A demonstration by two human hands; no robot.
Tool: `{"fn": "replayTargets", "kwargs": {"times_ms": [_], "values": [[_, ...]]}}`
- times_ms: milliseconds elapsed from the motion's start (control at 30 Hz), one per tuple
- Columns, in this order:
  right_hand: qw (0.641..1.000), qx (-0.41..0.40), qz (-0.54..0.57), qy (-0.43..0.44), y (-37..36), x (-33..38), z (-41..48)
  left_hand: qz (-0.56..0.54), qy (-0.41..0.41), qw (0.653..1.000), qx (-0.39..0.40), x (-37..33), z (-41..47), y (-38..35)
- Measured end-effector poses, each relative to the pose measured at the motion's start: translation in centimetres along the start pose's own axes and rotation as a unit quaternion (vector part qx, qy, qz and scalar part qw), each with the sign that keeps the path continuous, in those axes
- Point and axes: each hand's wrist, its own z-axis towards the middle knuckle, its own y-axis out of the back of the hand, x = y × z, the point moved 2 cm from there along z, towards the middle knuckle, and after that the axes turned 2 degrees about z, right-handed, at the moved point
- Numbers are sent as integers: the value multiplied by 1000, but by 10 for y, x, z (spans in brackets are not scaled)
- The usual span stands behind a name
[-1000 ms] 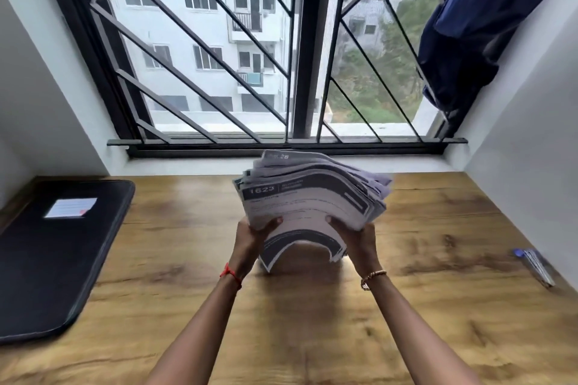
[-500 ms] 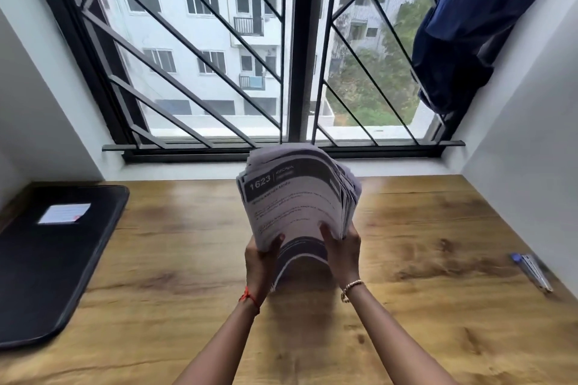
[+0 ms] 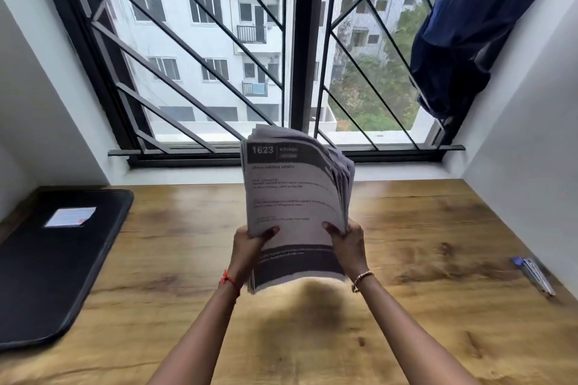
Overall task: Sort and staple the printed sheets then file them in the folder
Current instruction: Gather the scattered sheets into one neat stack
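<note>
A thick stack of printed sheets (image 3: 294,197) stands almost upright above the middle of the wooden table (image 3: 422,322); its top page has a dark header reading 1623. My left hand (image 3: 250,247) grips the stack's left edge with the thumb on the front page. At the right edge my right hand (image 3: 348,244) grips it the same way. The stack's bottom edge hangs just above the tabletop. A black folder (image 3: 47,275) with a white label lies flat at the table's left end. A blue and silver stapler (image 3: 534,275) lies at the right edge by the wall.
A barred window (image 3: 291,56) with a sill runs along the table's far side. White walls close in on the left and right. A dark blue cloth (image 3: 469,25) hangs at the upper right of the window.
The stack has been tipped from lying fanned and nearly flat to standing upright, and its sheets are squared together. Both hands have drawn closer together along its sides.
</note>
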Motion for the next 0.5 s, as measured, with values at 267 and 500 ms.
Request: {"fn": "replayTargets", "kwargs": {"times_ms": [267,500], "values": [[981,74,-34,-176,2,-51,14,53,213,973,75,27,12,11],[937,62,-233,-253,8,-100,5,497,64,865,24,67,-32,-15]]}}
